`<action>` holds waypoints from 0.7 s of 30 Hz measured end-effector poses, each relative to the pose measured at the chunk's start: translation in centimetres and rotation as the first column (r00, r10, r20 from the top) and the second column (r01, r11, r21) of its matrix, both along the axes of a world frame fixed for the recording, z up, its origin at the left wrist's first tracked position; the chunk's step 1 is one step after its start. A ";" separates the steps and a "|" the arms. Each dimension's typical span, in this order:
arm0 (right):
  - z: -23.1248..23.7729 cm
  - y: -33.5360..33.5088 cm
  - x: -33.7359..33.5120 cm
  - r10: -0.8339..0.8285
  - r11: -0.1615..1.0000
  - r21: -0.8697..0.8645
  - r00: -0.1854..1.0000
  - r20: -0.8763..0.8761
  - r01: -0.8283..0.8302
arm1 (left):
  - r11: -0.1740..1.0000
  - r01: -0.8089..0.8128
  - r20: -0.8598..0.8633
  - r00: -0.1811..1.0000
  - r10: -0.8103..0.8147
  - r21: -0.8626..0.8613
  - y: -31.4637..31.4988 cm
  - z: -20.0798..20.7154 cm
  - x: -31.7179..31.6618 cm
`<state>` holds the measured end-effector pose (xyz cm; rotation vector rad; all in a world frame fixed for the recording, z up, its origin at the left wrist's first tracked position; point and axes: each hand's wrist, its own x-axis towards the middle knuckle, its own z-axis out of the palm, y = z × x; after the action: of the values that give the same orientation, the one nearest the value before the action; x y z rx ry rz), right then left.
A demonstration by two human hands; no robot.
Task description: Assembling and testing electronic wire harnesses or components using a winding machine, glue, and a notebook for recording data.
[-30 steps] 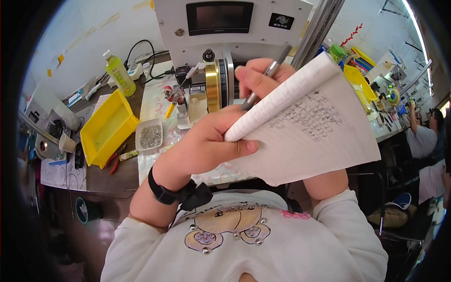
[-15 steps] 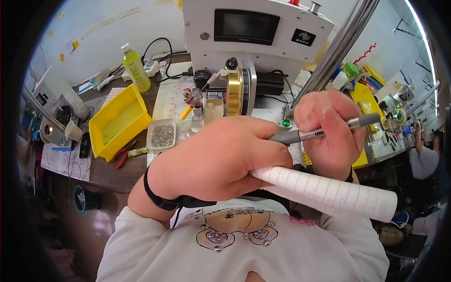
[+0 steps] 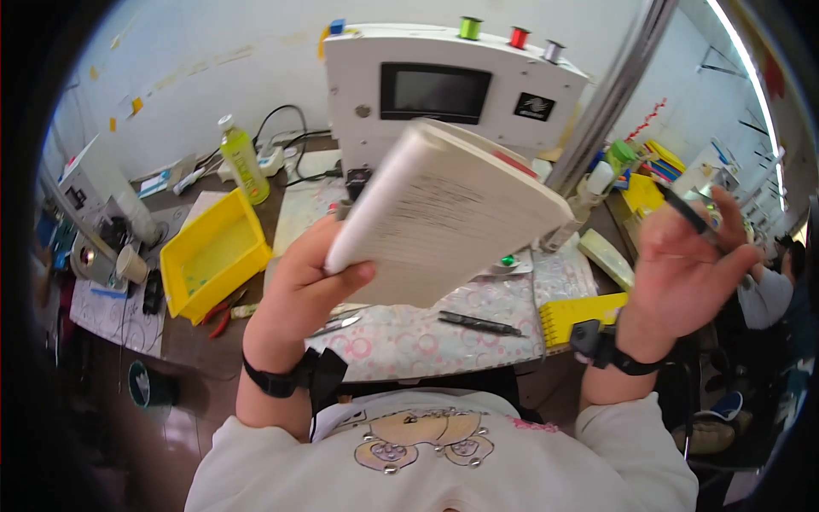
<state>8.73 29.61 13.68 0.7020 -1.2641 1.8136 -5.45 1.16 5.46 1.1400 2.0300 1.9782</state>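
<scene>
My left hand [image 3: 309, 266] grips a thick notebook [image 3: 452, 222] by its lower left edge, thumb on the page. The notebook is tilted up over the table, its pages bent back in a curve, and dark handwriting-like lines cover the facing page. It hides much of the machine behind it. Out to the right, my raised right hand [image 3: 678, 277] pinches a dark pen [image 3: 689, 213] between thumb and fingers; the pen is blurred. Below the notebook, a black pen-like stick [image 3: 480, 323] lies on the patterned table cover [image 3: 409, 350].
A white machine [image 3: 358, 68] with a dark screen stands at the back, thread spools on top. To the left are a yellow tray [image 3: 177, 286], a green drink bottle [image 3: 243, 162] and red pliers [image 3: 222, 317]. A yellow spiral notepad [image 3: 580, 314] lies right. A metal post [image 3: 601, 107] rises behind.
My hands, close together at the pen before, have moved apart. The rolled notebook has swung up and opened out in my left hand. My right hand has moved right with the pen.
</scene>
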 end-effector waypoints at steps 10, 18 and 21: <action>-2.9 -6.9 -2.9 -0.269 0.786 0.497 0.927 -0.262 0.368 | 0.918 0.035 0.363 0.912 -0.191 0.395 4.2 0.7 2.9; -1.5 -7.8 -2.6 -0.177 0.572 0.679 0.877 -0.446 0.461 | 0.806 0.342 0.118 0.887 -0.447 0.483 3.0 1.6 4.9; -0.5 -8.9 -2.1 -0.226 0.483 0.708 0.855 -0.467 0.514 | 0.840 0.307 0.112 0.913 -0.393 0.448 2.8 2.0 5.4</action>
<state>6.66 20.68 13.19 1.0439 -1.8573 0.6111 -0.02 3.97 7.44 1.2147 1.2123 2.2731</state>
